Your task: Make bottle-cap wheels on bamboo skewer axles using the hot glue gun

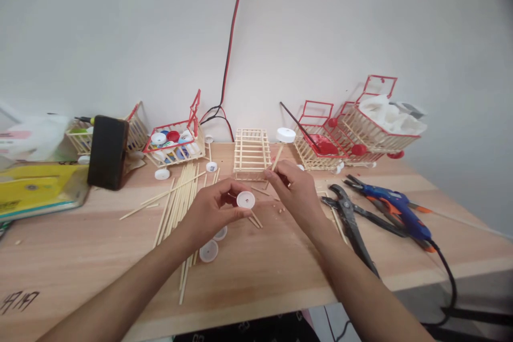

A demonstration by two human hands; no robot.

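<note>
My left hand [218, 203] pinches a white bottle cap [246, 200] between thumb and fingers, its hollow side with a small centre hole turned towards me. In my right hand [294, 187] is a short wooden stick [277, 156], held upright with another white bottle cap [286, 134] on its top end. Just behind my hands stands a plain basket frame [251, 152] made of wooden sticks. Below my left hand two more white caps [209, 251] lie beside a bundle of loose wooden sticks [176, 206].
Red-trimmed stick carts stand along the wall, one holding bottle caps [172, 137], another a white bag [390, 112]. Pliers [348, 219] and a blue glue gun [395, 206] lie right. A phone [107, 152] leans at left near a yellow packet [40, 187].
</note>
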